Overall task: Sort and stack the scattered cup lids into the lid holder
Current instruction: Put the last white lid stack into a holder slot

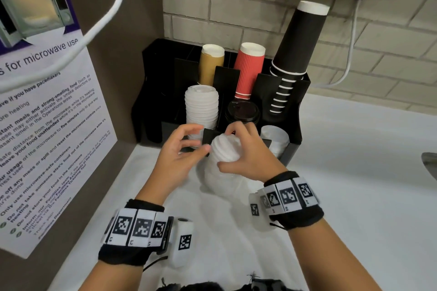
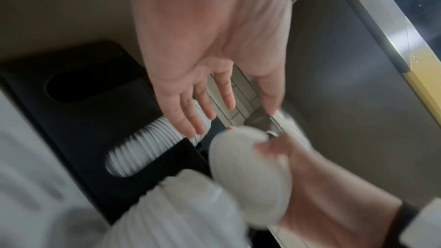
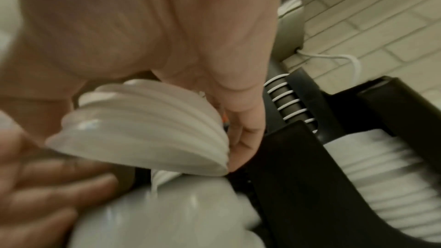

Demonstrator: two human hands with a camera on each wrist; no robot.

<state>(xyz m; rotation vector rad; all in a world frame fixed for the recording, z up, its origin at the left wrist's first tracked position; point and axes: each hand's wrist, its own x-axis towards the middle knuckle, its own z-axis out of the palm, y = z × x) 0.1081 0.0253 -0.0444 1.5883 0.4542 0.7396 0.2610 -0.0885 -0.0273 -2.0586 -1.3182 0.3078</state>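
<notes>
My right hand grips a short stack of white lids, tilted, just in front of the black lid holder. The same stack of white lids fills the right wrist view, with fingers curled round its rim. My left hand hovers open beside it, fingers relaxed and thumb close to the stack's edge. A tall white lid stack stands in the holder's left slot, black lids in the middle one and more white lids on the right. A clear sleeve of lids lies under my hands.
Brown, red and black paper cups stand in the holder's back slots. A microwave notice covers the panel on the left. Behind the holder is a tiled wall with a white cable. White counter extends to the right.
</notes>
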